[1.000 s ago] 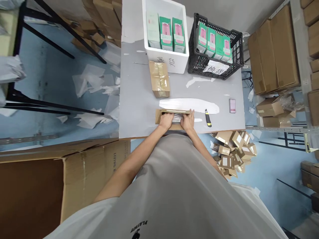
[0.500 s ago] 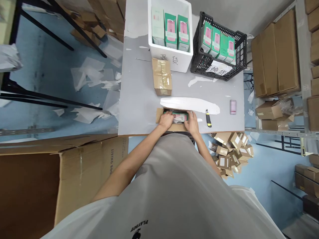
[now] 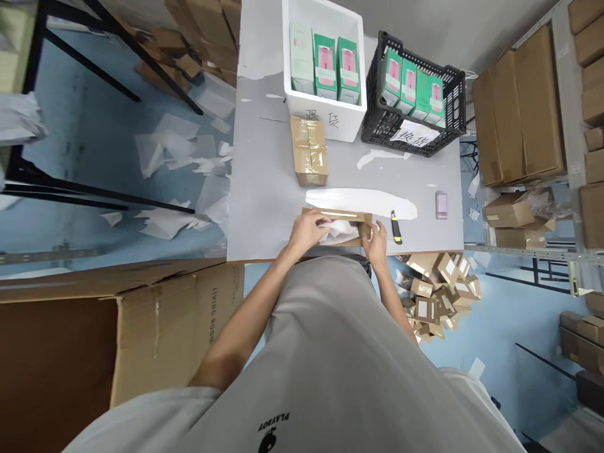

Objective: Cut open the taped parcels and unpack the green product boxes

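Observation:
An open cardboard box [image 3: 362, 215] lies at the table's near edge, in front of my body. White, crumpled packing paper [image 3: 342, 231] covers much of its inside, and whatever lies beneath is hidden. At the box's left end is my left hand [image 3: 306, 231], its fingertips closed on the edge of the paper. My right hand [image 3: 375, 244] grips the right end of the box between thumb and fingers. A black and yellow utility knife [image 3: 396, 228] lies just right of that hand.
Behind the box lies a long white sheet [image 3: 361, 201]. A taped carton [image 3: 309, 151] stands farther back. Green boxes fill a white bin [image 3: 325, 107] and a black crate [image 3: 372, 129]. A small pink item [image 3: 441, 206] lies right. A large carton [image 3: 174, 321] stands left, below the table.
The green and pink box seen inside the carton is out of sight, with white paper showing there now. My left hand has lifted slightly, and my right has shifted to the right.

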`<state>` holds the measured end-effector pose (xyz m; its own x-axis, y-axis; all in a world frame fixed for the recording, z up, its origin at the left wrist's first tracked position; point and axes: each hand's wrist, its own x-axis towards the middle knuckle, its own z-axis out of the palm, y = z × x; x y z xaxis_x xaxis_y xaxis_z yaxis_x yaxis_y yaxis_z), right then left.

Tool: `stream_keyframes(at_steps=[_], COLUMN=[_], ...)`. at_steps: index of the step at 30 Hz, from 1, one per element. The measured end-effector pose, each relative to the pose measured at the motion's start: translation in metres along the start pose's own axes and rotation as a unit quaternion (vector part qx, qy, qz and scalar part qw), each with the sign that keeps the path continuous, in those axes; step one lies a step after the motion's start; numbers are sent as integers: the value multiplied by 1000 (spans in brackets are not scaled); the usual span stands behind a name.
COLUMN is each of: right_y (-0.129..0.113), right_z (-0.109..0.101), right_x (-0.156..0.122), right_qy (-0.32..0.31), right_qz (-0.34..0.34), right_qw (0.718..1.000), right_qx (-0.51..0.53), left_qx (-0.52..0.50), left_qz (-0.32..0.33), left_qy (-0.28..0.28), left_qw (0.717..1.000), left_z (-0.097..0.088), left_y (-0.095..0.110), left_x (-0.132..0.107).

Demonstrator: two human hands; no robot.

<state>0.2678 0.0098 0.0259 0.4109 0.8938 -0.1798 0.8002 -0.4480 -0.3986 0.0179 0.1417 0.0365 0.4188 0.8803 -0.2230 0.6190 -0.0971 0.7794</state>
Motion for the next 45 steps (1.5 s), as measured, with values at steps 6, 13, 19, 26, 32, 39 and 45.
stream_keyframes(at_steps=[6, 13, 19, 26, 32, 39, 45], right_y=[-19, -40, -36, -40, -51, -44, -33], right_z=[-20, -22, -4, -14, -16, 7, 19], right_x=[-12, -10, 10, 44, 65, 64, 67], right_qy=[19, -85, -150, -119, -186, -220, -201], right_qz=[-34, -133, -158, -178, -191, -223, -246], right_qw=[999, 987, 976, 976, 956, 920, 910], right_qx=[15, -7, -12, -25, -122, -236, -266], left_qx=[-9, 49, 9, 60, 224, 277, 315], left_qz=[-191, -316, -146, 135, 179, 190, 185], left_qy=[209, 64, 213, -8, -101, -126, -126], left_qw=[959, 945, 966, 989, 953, 933, 922], left_z=[-55, -22, -4, 24, 34, 33, 39], left_y=[-62, -105, -80, -33, -44, -57, -61], left_x=[-21, -16, -24, -15, 21, 38, 45])
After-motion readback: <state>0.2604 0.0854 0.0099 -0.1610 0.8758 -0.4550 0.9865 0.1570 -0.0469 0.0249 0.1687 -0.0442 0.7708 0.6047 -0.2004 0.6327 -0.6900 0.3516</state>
